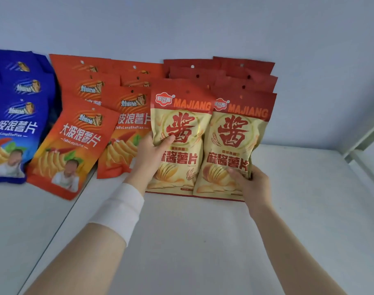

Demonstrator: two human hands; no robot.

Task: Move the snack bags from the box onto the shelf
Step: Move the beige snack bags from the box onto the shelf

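Observation:
Two cream-and-red MAJIANG chip bags stand side by side at the front of two rows on the white shelf [203,241]. My left hand [152,156] grips the left front bag [179,135] by its left edge, thumb across its face. My right hand [250,182] holds the right front bag [235,145] at its lower right corner. More red bags [220,71] of the same kind stand stacked behind them against the back wall. The box is out of view.
Orange chip bags [75,145] stand in two rows left of my left hand, one front bag leaning. Blue chip bags [14,116] fill the far left. The shelf's right side ends at a white upright post [364,137]. A white wrap circles my left wrist.

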